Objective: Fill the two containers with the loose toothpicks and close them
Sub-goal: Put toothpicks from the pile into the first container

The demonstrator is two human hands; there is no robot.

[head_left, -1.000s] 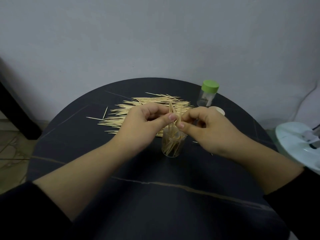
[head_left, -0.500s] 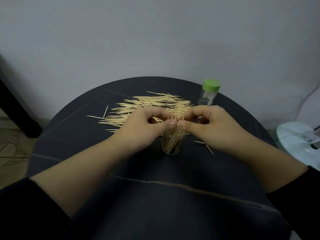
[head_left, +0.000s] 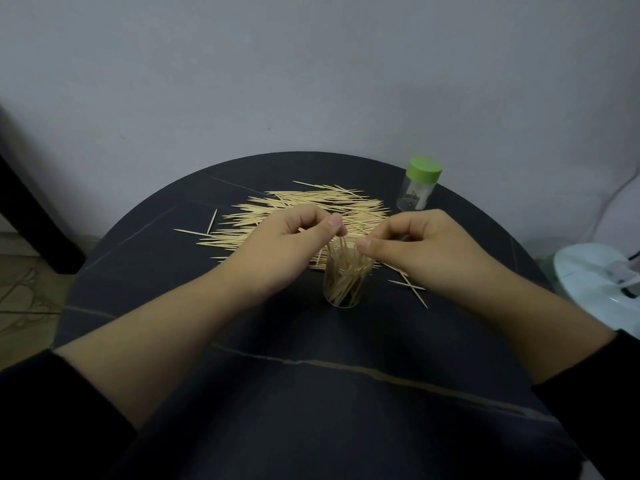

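A clear open container [head_left: 344, 289] stands mid-table, partly filled with toothpicks whose tips stick out above its rim. My left hand [head_left: 287, 244] hovers just left of the rim, fingers curled, thumb and forefinger pinching the tops of a few of those toothpicks. My right hand [head_left: 426, 251] is just right of the rim, fingers curled, its thumb tip beside the toothpick tops with nothing seen in its grip. Behind the hands a pile of loose toothpicks [head_left: 311, 206] is spread out. A second clear container with a green lid [head_left: 417, 187] stands closed at the back right.
The round dark table [head_left: 311, 393] ends close behind the pile at a grey wall. Stray toothpicks [head_left: 410, 289] lie right of the open container, others [head_left: 202, 230] left of the pile. A white appliance [head_left: 599, 282] sits off the table's right edge.
The bundle both hands pinched together has gone down into the open container. The hands have drawn slightly apart, and the right thumb has come off the toothpicks.
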